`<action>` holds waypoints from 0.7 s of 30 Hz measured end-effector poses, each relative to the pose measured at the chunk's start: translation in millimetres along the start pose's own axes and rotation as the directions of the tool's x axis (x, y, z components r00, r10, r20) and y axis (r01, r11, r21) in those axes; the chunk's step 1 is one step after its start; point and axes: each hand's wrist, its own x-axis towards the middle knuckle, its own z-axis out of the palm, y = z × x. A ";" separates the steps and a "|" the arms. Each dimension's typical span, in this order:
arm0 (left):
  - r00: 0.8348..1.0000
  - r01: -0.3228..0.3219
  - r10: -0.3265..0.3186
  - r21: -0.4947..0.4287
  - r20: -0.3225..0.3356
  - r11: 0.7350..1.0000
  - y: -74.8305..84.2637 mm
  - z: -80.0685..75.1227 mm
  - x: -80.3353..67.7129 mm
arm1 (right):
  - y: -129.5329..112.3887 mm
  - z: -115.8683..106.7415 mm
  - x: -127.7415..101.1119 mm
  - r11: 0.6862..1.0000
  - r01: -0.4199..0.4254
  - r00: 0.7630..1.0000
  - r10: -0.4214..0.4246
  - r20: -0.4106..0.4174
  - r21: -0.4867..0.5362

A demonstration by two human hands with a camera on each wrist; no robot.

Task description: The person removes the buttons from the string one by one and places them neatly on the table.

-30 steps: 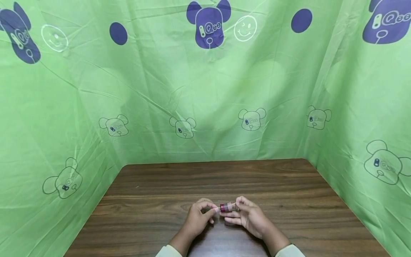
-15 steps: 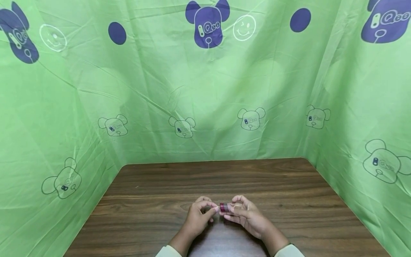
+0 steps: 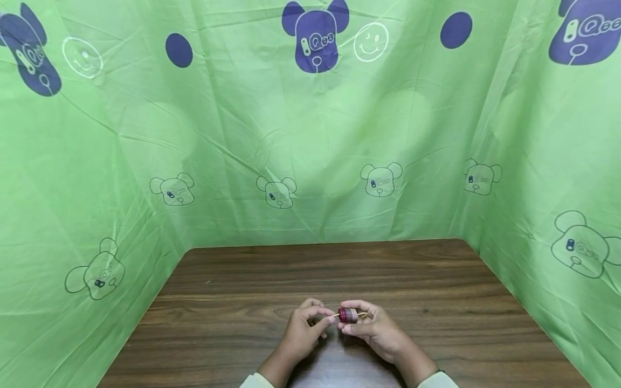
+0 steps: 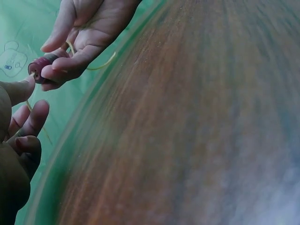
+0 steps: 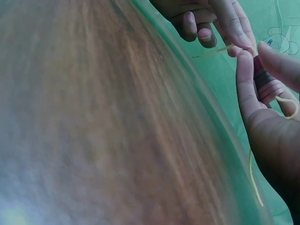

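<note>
A short stack of round, button-like discs (image 3: 348, 315), dark red at one end and grey to pale pink at the other, is threaded on a yellow string (image 5: 253, 180). My right hand (image 3: 383, 334) holds the stack between thumb and fingers. At the red end, my left hand (image 3: 302, 330) pinches the string between thumb and index finger. The left wrist view shows the red end disc (image 4: 33, 70) face on, with the left thumb right at it. Beyond the pale end, the string makes a loop beside the right palm, and its tail hangs loose.
Both hands are over the near part of a brown wood-grain table (image 3: 320, 269). A green curtain (image 3: 233, 134) printed with bear heads surrounds it at the back and both sides.
The right hand's fingers have gone from the string at the pale end to gripping the stack itself. The stack has shifted slightly right, and more string shows looped at its pale end.
</note>
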 end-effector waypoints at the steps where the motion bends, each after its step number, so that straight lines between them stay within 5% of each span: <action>1: 1.000 0.000 0.000 -0.002 0.000 1.000 -0.4 0.5 0.2 | -0.5 0.2 -0.3 1.000 -0.007 1.000 0.007 -0.012 -0.004; 21: 0.997 0.043 -0.043 0.001 0.058 0.999 -0.5 -4.8 -2.9 | -3.6 3.5 -1.5 0.999 -0.032 0.997 0.031 -0.065 -0.018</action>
